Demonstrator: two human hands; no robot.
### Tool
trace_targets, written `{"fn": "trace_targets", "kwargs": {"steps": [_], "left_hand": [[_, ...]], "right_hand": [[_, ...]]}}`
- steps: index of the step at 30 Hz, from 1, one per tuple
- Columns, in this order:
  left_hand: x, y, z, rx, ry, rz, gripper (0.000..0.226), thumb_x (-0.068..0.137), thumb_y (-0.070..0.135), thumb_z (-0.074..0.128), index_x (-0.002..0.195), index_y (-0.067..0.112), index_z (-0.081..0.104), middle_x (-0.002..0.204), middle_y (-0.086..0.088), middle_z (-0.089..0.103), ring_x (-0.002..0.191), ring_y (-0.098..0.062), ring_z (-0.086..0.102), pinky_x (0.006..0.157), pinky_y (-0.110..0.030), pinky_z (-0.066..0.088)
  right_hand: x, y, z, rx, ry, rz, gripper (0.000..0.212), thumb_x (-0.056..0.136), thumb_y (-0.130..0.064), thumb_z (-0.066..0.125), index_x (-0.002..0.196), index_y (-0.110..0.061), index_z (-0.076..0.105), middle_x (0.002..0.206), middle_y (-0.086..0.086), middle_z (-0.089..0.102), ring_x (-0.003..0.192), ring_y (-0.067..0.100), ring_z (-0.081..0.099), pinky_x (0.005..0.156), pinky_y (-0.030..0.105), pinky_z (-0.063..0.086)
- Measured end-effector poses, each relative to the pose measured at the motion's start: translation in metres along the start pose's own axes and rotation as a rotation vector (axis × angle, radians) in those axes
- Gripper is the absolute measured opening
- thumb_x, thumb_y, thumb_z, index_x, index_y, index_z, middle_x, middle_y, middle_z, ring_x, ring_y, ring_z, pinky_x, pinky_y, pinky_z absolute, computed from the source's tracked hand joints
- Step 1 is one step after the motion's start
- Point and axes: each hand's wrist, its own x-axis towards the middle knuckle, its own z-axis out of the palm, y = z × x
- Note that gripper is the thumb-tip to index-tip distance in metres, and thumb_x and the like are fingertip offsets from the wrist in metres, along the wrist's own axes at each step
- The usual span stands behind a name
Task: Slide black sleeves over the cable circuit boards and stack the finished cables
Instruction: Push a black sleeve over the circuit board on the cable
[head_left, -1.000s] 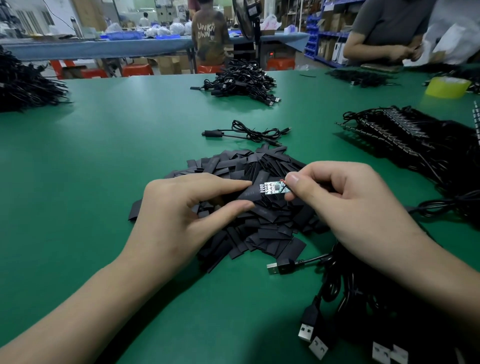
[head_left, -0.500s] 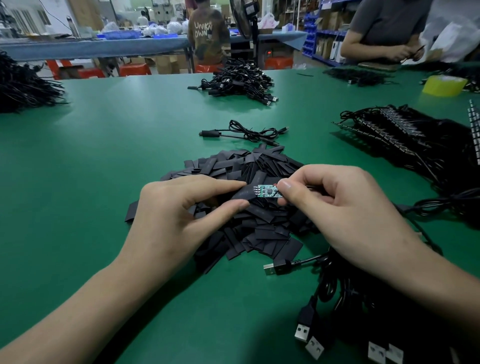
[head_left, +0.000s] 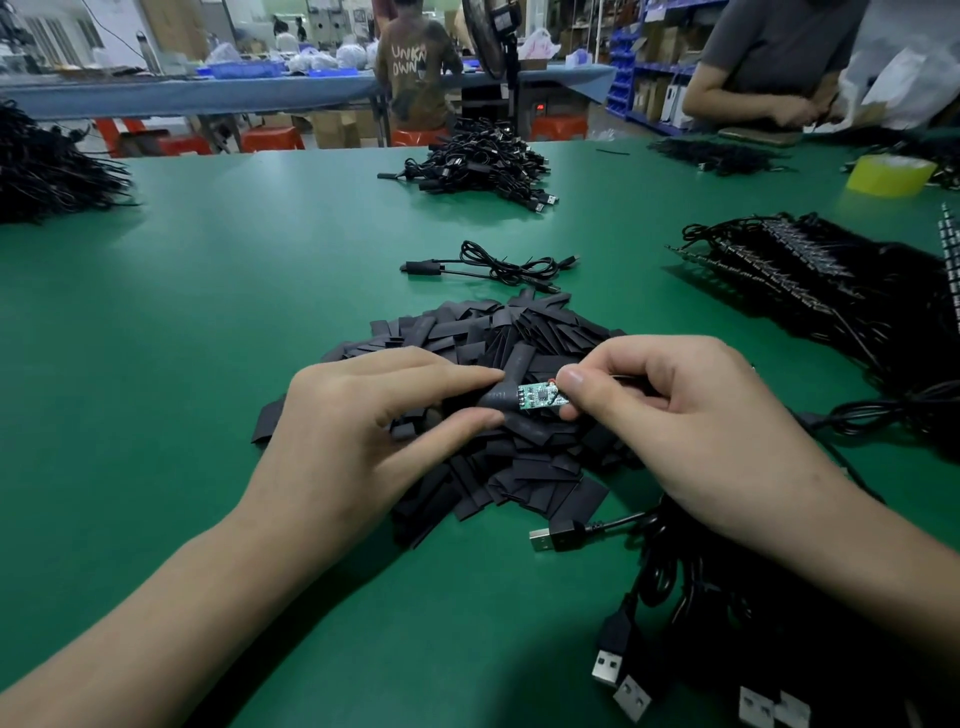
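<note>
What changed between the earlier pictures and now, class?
The left hand has pushed its black sleeve over the near end of the circuit board, which the right hand still pinches. The sleeve pile and the finished cable behind it stayed put.

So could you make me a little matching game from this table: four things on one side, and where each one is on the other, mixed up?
Things:
1. circuit board
2. yellow tape roll
3. pile of black sleeves
4. single cable

Places:
A. far right of the green table
B. lying alone, beyond the pile
C. pinched in the right hand, its end entering the sleeve that the left hand holds
D. heaped under both hands

Pairs: 1-C, 2-A, 3-D, 4-B
</note>
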Motion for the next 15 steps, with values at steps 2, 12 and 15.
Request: {"fn": "trace_targets", "kwargs": {"steps": [2,12,15], "left_hand": [[0.0001,-0.0004,0.0001,-0.005,-0.018,0.015,0.025,0.086,0.033,0.075,0.105,0.017,0.08,0.092,0.005,0.076,0.08,-0.008,0.068,0.079,-0.025,0.053],[-0.0001,0.0009,0.0017,-0.033,-0.032,0.009,0.025,0.085,0.033,0.076,0.104,0.017,0.08,0.092,0.008,0.075,0.082,0.0,0.067,0.078,-0.018,0.053],[-0.0001,0.0043,0.0038,-0.072,-0.053,-0.003,0.024,0.085,0.033,0.076,0.104,0.018,0.08,0.092,0.015,0.073,0.084,0.006,0.066,0.08,-0.013,0.05]], "right_hand": [[0.0008,0.002,-0.0013,0.03,-0.01,0.019,0.03,0.09,-0.05,0.058,0.078,-0.027,0.074,0.05,-0.009,0.034,0.046,0.006,0.027,0.046,0.023,0.022],[0.0007,0.0043,0.001,0.063,-0.05,0.041,0.029,0.091,-0.053,0.058,0.082,-0.031,0.074,0.048,-0.01,0.035,0.046,0.005,0.028,0.047,0.021,0.021],[-0.0019,0.0027,0.0034,0.023,-0.048,0.008,0.028,0.091,-0.052,0.058,0.081,-0.031,0.074,0.05,-0.001,0.042,0.048,0.006,0.032,0.048,0.025,0.024]]}}
